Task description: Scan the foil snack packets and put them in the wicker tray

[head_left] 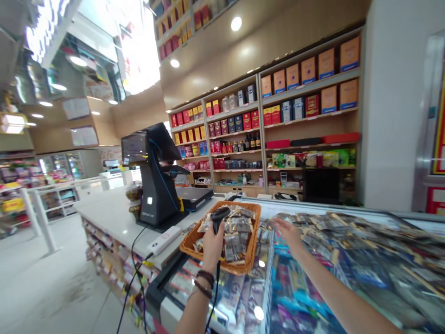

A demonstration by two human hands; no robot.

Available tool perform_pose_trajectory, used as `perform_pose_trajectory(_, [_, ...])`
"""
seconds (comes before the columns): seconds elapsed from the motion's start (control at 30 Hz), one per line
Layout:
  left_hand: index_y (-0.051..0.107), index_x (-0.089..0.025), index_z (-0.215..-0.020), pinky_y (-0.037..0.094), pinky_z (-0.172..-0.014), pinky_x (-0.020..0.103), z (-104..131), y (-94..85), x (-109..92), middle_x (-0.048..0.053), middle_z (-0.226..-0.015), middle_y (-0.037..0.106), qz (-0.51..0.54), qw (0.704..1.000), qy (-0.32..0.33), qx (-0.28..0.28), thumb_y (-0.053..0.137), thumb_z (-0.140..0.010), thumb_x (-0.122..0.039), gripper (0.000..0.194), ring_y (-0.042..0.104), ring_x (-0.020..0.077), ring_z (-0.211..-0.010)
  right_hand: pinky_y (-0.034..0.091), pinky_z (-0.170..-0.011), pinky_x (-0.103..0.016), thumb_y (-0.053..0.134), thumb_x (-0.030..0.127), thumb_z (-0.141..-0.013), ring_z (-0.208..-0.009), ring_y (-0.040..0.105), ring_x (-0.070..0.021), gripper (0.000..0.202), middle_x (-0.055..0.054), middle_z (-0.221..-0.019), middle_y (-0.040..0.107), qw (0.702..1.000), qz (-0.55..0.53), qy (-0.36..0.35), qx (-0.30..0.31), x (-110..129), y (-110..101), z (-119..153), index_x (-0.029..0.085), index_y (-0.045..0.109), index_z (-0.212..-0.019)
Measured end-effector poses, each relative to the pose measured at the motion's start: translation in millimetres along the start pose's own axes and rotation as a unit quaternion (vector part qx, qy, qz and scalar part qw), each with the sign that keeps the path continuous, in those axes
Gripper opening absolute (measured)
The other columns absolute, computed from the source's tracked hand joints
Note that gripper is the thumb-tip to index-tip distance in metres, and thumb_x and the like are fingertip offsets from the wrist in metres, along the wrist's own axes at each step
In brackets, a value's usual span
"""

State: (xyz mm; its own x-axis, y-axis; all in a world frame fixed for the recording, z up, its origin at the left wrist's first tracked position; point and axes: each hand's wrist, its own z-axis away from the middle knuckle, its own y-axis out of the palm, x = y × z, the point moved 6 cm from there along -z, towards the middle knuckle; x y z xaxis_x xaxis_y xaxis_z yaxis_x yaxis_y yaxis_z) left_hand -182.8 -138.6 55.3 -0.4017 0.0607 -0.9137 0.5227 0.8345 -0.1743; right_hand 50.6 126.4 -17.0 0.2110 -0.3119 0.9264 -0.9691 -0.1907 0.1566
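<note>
My left hand [212, 243] is wrapped round the handle of a black handheld scanner [220, 213], held over an orange wicker basket [256, 227]. Small clear-and-tan packets [234, 246] fill the basket. A black cable runs down from the scanner beside my wrist, which wears dark bead bracelets [205, 279]. To the right of the basket, my right hand [287, 230] reaches over the edge of a spread of similar packets [323, 227] on the glass-topped case. Its fingertips are small and blurred, and whether they hold a packet cannot be made out.
A black checkout terminal [158, 185] stands on the white counter [111, 208] at the left, with a flat black device [196, 197] and a white power strip [164, 240] near it. Cables hang over the counter's edge. Shelves of boxed goods [236, 134] line the back wall.
</note>
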Motion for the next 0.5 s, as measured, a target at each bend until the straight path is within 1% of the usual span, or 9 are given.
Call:
perform_pose_trajectory(0.07, [0.055, -0.022, -0.078, 0.042, -0.049, 0.027, 12, 24.2, -7, -0.002, -0.057, 0.057, 0.035, 0.999, -0.005, 0.042, 0.065, -0.084, -0.076, 0.055, 0.057, 0.0157, -0.048, 0.063, -0.089, -0.046, 0.074, 0.040, -0.064, -0.089, 0.080, -0.0331, 0.019, -0.009, -0.087, 0.085, 0.996, 0.079, -0.038, -0.014, 0, -46, 3, 0.025, 0.081, -0.074])
perform_pose_trajectory(0.13, [0.054, -0.022, -0.077, 0.041, -0.047, 0.025, 24, 52.5, -18, -0.003, -0.056, 0.055, 0.074, 0.994, -0.004, 0.084, 0.067, -0.081, -0.079, 0.059, 0.055, 0.0141, -0.046, 0.062, -0.087, -0.044, 0.069, 0.041, -0.069, -0.084, 0.079, -0.0308, 0.020, -0.008, -0.087, 0.085, 0.984, 0.154, -0.079, -0.045, 5, -94, 5, 0.026, 0.080, -0.076])
perform_pose_trajectory(0.23, [0.053, -0.022, -0.075, 0.041, -0.045, 0.024, 44, 100.0, -34, -0.003, -0.057, 0.055, 0.126, 0.982, 0.002, 0.143, 0.068, -0.079, -0.082, 0.061, 0.053, 0.0118, -0.044, 0.060, -0.086, -0.042, 0.065, 0.043, -0.078, -0.087, 0.078, -0.0293, 0.026, -0.009, -0.093, 0.084, 0.949, 0.274, -0.111, -0.111, 16, -161, 12, 0.024, 0.081, -0.087])
perform_pose_trajectory(0.3, [0.053, -0.022, -0.075, 0.042, -0.045, 0.023, 57, 131.8, -43, -0.003, -0.058, 0.056, 0.150, 0.973, 0.001, 0.175, 0.069, -0.077, -0.082, 0.063, 0.053, 0.0106, -0.044, 0.059, -0.088, -0.043, 0.065, 0.044, -0.082, -0.092, 0.077, -0.0309, 0.030, -0.012, -0.099, 0.084, 0.918, 0.363, -0.100, -0.123, 20, -191, 17, 0.022, 0.082, -0.094])
perform_pose_trajectory(0.33, [0.053, -0.021, -0.075, 0.042, -0.045, 0.023, 63, 147.1, -45, -0.003, -0.059, 0.057, 0.157, 0.969, -0.001, 0.189, 0.070, -0.077, -0.082, 0.063, 0.053, 0.0103, -0.044, 0.058, -0.091, -0.044, 0.067, 0.044, -0.084, -0.097, 0.077, -0.0323, 0.031, -0.014, -0.103, 0.083, 0.901, 0.409, -0.088, -0.114, 21, -199, 20, 0.021, 0.082, -0.097])
perform_pose_trajectory(0.4, [0.053, -0.021, -0.075, 0.041, -0.044, 0.022, 76, 175.0, -46, -0.003, -0.060, 0.057, 0.169, 0.963, -0.010, 0.211, 0.070, -0.076, -0.081, 0.062, 0.054, 0.0099, -0.043, 0.055, -0.099, -0.047, 0.070, 0.046, -0.087, -0.111, 0.074, -0.0357, 0.035, -0.018, -0.113, 0.082, 0.863, 0.494, -0.061, -0.081, 21, -204, 27, 0.018, 0.082, -0.103])
perform_pose_trajectory(0.47, [0.053, -0.021, -0.075, 0.041, -0.044, 0.023, 87, 197.5, -41, -0.002, -0.061, 0.058, 0.177, 0.957, -0.027, 0.227, 0.070, -0.077, -0.080, 0.061, 0.054, 0.0100, -0.043, 0.051, -0.107, -0.049, 0.073, 0.048, -0.089, -0.126, 0.068, -0.0382, 0.040, -0.020, -0.126, 0.078, 0.827, 0.560, -0.036, -0.049, 20, -198, 34, 0.017, 0.081, -0.113])
perform_pose_trajectory(0.5, [0.053, -0.022, -0.076, 0.041, -0.044, 0.023, 92, 206.2, -36, -0.002, -0.061, 0.058, 0.179, 0.955, -0.035, 0.234, 0.070, -0.078, -0.079, 0.060, 0.054, 0.0102, -0.043, 0.050, -0.107, -0.050, 0.075, 0.050, -0.089, -0.130, 0.066, -0.0396, 0.044, -0.020, -0.133, 0.075, 0.814, 0.579, -0.027, -0.030, 19, -192, 36, 0.018, 0.080, -0.119])
